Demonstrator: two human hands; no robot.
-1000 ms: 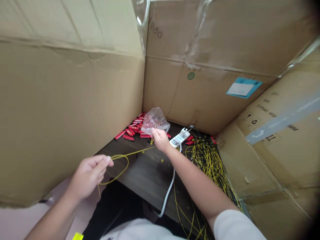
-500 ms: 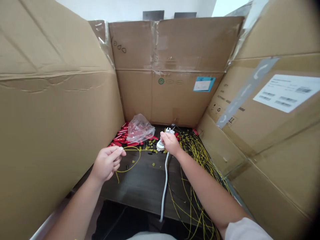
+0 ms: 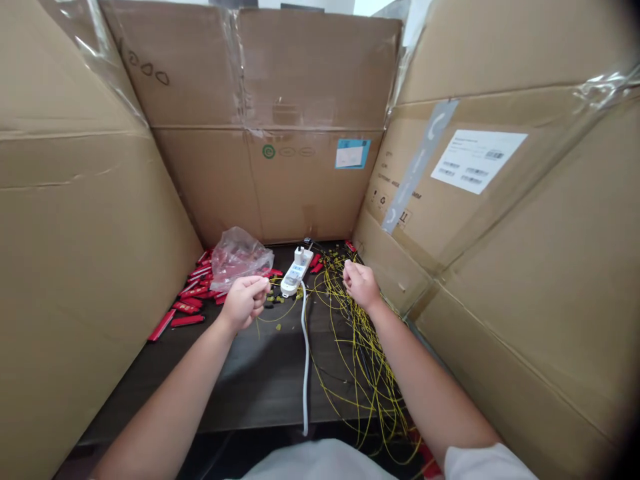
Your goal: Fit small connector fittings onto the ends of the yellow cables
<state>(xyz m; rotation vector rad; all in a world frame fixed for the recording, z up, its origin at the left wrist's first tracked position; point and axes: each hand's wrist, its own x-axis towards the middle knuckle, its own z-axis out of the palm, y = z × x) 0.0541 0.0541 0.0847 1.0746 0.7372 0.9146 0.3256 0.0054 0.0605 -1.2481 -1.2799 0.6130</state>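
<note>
A thin yellow cable (image 3: 276,321) runs from the pinched fingers of my left hand (image 3: 245,303) and curves below it over the dark table. My right hand (image 3: 361,285) is closed, thumb against fingers, above a tangle of yellow cables (image 3: 361,353); what it holds is too small to make out. Between the two hands, a bit farther back, lies a white power strip (image 3: 296,272) with a plug in it, its white cord (image 3: 305,360) trailing toward me.
Red pieces (image 3: 188,320) lie at the left, partly under a clear plastic bag (image 3: 241,255). Small yellow and black bits (image 3: 278,299) are scattered near the strip. Cardboard walls (image 3: 200,173) enclose the dark tabletop (image 3: 250,380) at the left, back and right.
My right hand has moved right, off the power strip to above the cable tangle, widening the gap between my hands. The view has turned to the right.
</note>
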